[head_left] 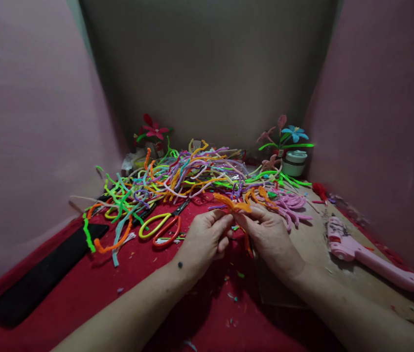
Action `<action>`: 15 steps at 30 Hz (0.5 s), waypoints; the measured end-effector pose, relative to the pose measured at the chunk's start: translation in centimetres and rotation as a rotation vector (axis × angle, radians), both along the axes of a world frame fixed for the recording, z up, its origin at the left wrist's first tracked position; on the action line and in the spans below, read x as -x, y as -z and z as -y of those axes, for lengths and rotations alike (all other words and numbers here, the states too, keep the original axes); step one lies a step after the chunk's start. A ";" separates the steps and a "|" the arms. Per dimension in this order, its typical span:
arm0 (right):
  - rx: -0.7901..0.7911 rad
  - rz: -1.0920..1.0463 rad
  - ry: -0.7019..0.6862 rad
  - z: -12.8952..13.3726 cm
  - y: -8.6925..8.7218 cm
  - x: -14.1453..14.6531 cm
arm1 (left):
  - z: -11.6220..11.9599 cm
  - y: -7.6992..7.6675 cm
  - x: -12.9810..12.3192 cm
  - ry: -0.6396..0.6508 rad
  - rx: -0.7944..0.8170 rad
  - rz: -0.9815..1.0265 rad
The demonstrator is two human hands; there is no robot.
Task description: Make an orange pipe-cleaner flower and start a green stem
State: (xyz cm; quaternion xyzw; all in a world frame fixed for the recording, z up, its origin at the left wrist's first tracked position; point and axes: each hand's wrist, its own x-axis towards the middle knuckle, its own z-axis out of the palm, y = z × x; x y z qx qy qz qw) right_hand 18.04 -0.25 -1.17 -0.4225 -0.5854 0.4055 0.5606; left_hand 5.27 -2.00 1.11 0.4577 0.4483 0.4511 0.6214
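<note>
Between both hands, over the red cloth, is an orange pipe cleaner [241, 207] bent into petal-like loops. My left hand [209, 234] pinches it from the left, its thumb and forefinger pressed together. From the right, my right hand [267, 232] grips the same piece, fingers closed. An orange strand hangs below the fingertips, partly hidden by the right hand. Just beyond it, more bent orange pipe cleaners [262, 195] lie beside a bundle of pink pipe cleaners [293, 205]. Scissors [161, 228] with one yellow and one red handle rest left of my left hand.
A tangled heap of coloured pipe cleaners [199, 173] spreads across the back. A pink glue gun [372, 264] lies on cardboard [302, 288] at right. The left side holds a long black object [41, 278]. Pipe-cleaner flowers [295, 134] and a white jar [295, 164] stand behind.
</note>
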 end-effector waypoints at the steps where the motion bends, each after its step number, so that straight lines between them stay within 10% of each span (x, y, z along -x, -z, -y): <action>1: 0.018 -0.034 -0.025 0.0 0.0 0.0 | 0.0 0.0 0.0 -0.003 -0.005 -0.004; 15: 0.020 -0.214 -0.135 0.5 -0.1 0.3 | 0.2 0.1 0.3 0.002 -0.058 0.056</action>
